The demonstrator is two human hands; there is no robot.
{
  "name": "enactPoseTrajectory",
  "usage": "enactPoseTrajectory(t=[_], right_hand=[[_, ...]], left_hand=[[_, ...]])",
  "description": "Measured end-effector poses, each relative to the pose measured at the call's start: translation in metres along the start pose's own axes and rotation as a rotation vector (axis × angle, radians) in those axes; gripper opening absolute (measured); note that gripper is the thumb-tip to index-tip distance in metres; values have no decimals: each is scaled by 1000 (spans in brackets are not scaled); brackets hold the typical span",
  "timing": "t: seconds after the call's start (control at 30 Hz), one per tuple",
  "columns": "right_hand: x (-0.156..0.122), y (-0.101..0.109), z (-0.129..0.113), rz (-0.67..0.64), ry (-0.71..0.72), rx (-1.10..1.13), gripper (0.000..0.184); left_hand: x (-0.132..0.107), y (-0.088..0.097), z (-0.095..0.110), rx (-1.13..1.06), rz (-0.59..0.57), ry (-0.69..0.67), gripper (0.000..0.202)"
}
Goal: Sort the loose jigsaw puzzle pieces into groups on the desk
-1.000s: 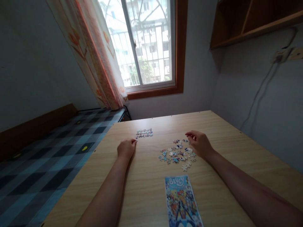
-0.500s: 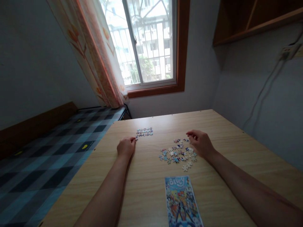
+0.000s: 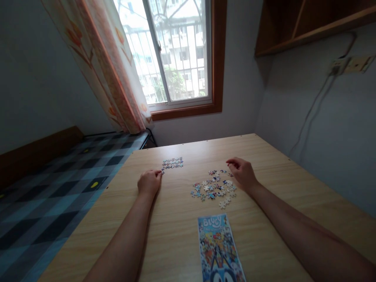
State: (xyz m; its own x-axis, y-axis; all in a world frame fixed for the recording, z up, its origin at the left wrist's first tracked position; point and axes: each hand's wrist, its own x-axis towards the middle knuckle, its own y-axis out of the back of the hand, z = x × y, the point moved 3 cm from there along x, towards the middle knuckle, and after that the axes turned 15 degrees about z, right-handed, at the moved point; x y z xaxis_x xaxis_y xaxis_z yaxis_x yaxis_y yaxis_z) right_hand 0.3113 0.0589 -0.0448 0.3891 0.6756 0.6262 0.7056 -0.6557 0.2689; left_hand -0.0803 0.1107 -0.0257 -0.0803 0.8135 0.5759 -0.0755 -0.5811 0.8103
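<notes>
My left hand (image 3: 149, 182) rests on the table with its fingers curled together. Its fingertips meet a small jigsaw piece (image 3: 163, 171) at the near left corner of several short rows of jigsaw pieces (image 3: 173, 162). To the right, my right hand (image 3: 242, 172) hovers by the far right side of a loose spread of jigsaw pieces (image 3: 210, 188), thumb and fingers pinched. Whether a piece sits in that pinch is too small to make out. Nearer to me lies a Bluey picture sheet (image 3: 219, 246), its lower end cut off by the frame.
The light wooden table (image 3: 173, 235) has its left edge beside a bed with a checked cover (image 3: 58, 196). Behind it are a window (image 3: 176, 55) and a curtain (image 3: 108, 70). A wooden shelf (image 3: 317, 31) and a socket with a cable (image 3: 337, 66) are on the right wall.
The view has turned slightly right, so everything sits further left. My right hand has drawn a little away from the loose pieces. My left hand keeps its place by the rows.
</notes>
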Motion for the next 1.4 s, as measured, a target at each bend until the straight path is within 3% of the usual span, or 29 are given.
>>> enactPoseTrajectory(t=[0.17,0.5,0.73,0.93,1.4], right_hand=[[0,-3,2,-75,22,-46,24],[-7,-12,-19,-418,385,-214,25],[-13,-11,-31,-541,463,-353,20],[-11,-10,-35,-489,392,-413,31],[-17,-10,-44,-547,296,-605,33]], left_hand=[[1,-2,0,-6,16,-7,33],[3,-7,-3,-33,5,45,35],[3,-7,-10,-148,18,175,34],[3,-9,-16,-229,16,287,33],[4,-10,-12,-131,-25,176,32]])
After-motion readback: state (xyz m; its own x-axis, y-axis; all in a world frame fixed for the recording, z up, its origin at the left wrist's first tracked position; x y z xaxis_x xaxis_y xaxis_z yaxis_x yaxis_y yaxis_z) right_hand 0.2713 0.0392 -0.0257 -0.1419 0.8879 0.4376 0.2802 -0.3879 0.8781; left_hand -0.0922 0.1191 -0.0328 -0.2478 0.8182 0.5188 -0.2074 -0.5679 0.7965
